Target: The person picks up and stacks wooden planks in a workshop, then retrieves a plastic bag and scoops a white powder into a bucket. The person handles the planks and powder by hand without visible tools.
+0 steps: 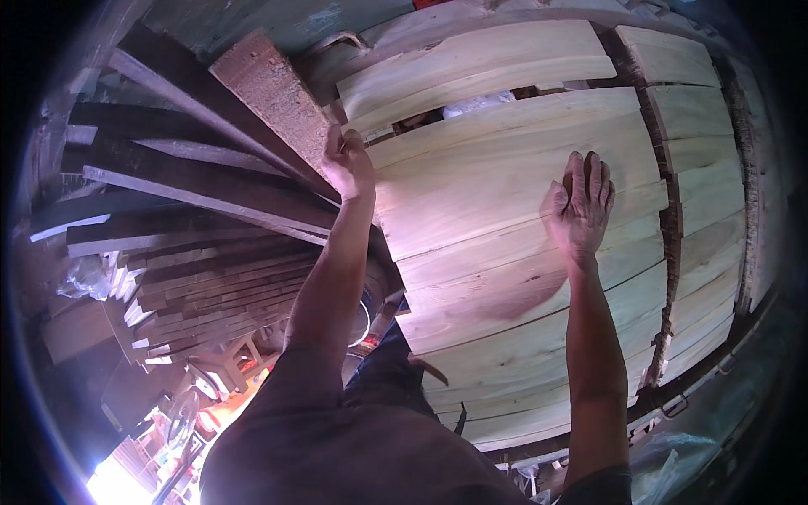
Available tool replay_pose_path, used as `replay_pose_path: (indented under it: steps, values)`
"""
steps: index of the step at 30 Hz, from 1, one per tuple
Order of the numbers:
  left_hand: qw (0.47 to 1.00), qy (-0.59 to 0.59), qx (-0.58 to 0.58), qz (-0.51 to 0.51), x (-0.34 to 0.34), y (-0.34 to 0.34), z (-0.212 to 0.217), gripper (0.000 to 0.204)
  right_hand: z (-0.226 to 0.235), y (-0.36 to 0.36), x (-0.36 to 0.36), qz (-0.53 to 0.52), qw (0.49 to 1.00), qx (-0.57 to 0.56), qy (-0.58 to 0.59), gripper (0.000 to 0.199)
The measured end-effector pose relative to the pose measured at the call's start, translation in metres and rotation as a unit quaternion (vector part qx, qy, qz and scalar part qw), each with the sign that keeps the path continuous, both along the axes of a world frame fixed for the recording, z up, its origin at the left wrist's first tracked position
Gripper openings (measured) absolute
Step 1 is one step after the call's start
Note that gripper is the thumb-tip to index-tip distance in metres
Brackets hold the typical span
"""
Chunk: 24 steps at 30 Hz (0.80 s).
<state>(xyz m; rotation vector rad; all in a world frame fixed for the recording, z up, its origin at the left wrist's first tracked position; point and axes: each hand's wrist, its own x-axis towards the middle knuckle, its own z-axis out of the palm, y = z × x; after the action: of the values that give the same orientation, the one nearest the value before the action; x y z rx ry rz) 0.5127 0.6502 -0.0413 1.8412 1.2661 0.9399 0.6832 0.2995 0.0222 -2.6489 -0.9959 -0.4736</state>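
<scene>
Pale wooden boards (513, 156) lie side by side in front of me, forming a broad flat layer. At the upper left corner of this layer, my left hand (349, 168) has its fingers curled in at the end of a board; exactly how they grip it is partly hidden. My right hand (582, 206) rests on the boards right of the middle, palm down with fingers stretched out, holding nothing. Beyond a gap lies a separate pale board (480, 67) at the far side.
A second column of pale boards (707, 198) runs along the right, past a dark gap. Dark timber beams (210, 185) fan out at the left, with a rough block (273, 88) above them. Stacked slats (227, 290) stand below. Clear plastic sheeting (673, 463) lies at the lower right.
</scene>
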Motion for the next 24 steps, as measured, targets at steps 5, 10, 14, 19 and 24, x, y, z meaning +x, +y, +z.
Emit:
replay_pose_path:
  steps: [5,10,14,19,24]
  values:
    - [0.953,-0.253,-0.156,0.052,0.013,-0.007,0.012,0.013,-0.003,-0.003,0.0,0.001,1.0,-0.024,-0.007,0.053]
    - [0.935,-0.314,-0.162,0.039,0.011,0.008,-0.018,0.013,-0.005,0.0,-0.004,0.001,0.999,-0.036,0.005,0.055]
    - [0.943,-0.293,-0.151,0.042,0.015,0.004,-0.002,0.013,-0.003,0.002,-0.007,-0.005,0.999,-0.043,0.011,0.056]
    - [0.817,-0.515,-0.249,-0.073,0.004,0.012,-0.025,0.022,-0.019,-0.005,0.0,-0.011,0.998,-0.06,-0.02,0.054]
    - [0.918,-0.31,-0.247,-0.014,0.021,-0.005,-0.009,0.035,-0.007,-0.009,0.0,-0.026,0.999,-0.019,-0.01,0.053]
